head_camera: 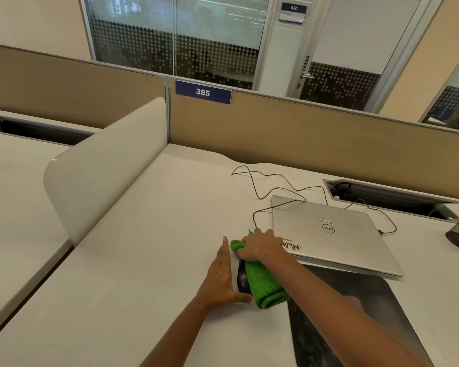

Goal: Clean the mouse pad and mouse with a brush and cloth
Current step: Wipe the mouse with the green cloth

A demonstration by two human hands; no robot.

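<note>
Two bare hands meet on the smooth white desk (157, 260), toward its near right edge. The right hand (261, 246) has its grip curled round a fuzzy green cloth (265, 287), folded into a thick strip and draped over a rounded black mouse (242, 279). The mouse sits just left of the dark, matte mouse pad (382, 300). The left hand (220, 282) lies flat, its grip wide and holding nothing. Its fingers run straight along the mouse's left side, the thumb reaching to the mouse's near end. A closed silver laptop (329, 234) overlaps the pad's far edge, and a thin black cable (252, 181) loops behind it.
</note>
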